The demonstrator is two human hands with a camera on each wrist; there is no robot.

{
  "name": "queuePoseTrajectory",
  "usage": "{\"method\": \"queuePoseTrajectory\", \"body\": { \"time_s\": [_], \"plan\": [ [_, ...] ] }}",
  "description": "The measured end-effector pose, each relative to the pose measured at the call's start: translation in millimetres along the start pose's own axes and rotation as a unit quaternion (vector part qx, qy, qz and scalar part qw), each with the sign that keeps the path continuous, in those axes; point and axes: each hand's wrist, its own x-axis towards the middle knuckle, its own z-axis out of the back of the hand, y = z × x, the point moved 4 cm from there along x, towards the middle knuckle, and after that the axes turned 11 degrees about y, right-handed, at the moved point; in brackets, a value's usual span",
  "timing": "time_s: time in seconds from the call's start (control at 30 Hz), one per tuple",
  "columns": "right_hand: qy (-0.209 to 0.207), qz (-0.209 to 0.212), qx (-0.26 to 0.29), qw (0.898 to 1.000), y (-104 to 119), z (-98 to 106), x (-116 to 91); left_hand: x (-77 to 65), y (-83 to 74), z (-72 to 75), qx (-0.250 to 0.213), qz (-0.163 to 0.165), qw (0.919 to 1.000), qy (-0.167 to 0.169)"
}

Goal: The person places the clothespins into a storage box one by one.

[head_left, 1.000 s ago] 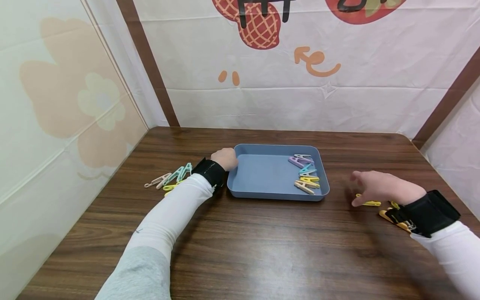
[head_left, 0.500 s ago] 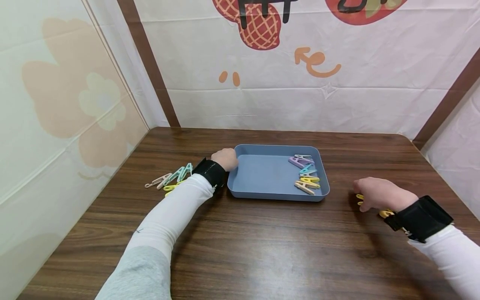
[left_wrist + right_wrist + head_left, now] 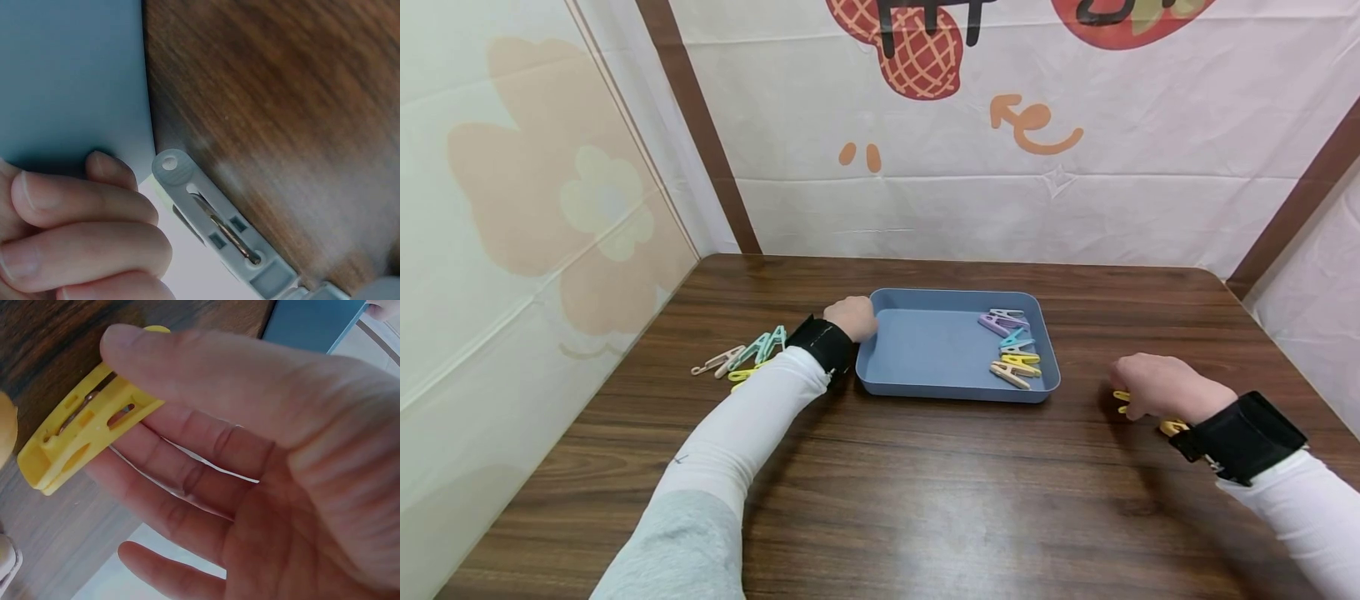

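At the left end of a shallow blue tray (image 3: 925, 354), my left hand (image 3: 852, 318) grips the rim with curled fingers. A pale clothespin (image 3: 269, 275) shows beside those fingers in the left wrist view. To the right of the tray, my right hand (image 3: 1168, 388) is low over the table, pinching a yellow clothespin (image 3: 94, 419) between thumb and fingers. Its tips poke out past the fingers in the head view. An orange-yellow clothespin (image 3: 1172, 427) lies under the right wrist, partly hidden by the wristband.
Several clothespins in purple, blue, yellow and beige lie along the tray's right side, among them a yellow clothespin (image 3: 1021, 359). Left of the tray, teal clothespins (image 3: 749, 351), a beige clothespin (image 3: 707, 367) and yellow ones lie partly behind the left forearm. A printed cloth (image 3: 925, 217) hangs behind the table.
My right hand has come down over the yellow clothespin and its thumb and fingers have closed on it. The left hand and the tray have stayed put.
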Motion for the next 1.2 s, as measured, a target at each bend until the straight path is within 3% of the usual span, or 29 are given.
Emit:
{"method": "queuePoseTrajectory", "body": {
  "time_s": [0.3, 0.5, 0.73, 0.93, 1.2],
  "plan": [
    [-0.013, 0.003, -0.015, 1.0, 0.9, 2.5, 1.7, -1.7, -0.7, 0.4, 0.002, 0.0, 1.0, -0.002],
    [-0.031, 0.013, -0.024, 0.999, 9.2, 21.0, 6.3, -6.0, -1.9, 1.6, 0.002, -0.001, 1.0, -0.003],
    [-0.085, 0.036, -0.062, 0.994, 35.2, 52.3, 10.3, -8.6, -3.0, 2.4, 0.002, 0.002, 1.0, -0.003],
    [-0.119, 0.051, -0.054, 0.99, 63.2, 72.7, 12.4, -8.3, -2.8, 2.8, 0.004, 0.003, 1.0, -0.002],
    [-0.143, 0.119, -0.067, 0.98, 98.8, 79.3, 26.1, -11.6, -4.4, 3.3, -0.001, -0.002, 1.0, 0.001]
  ]
}}
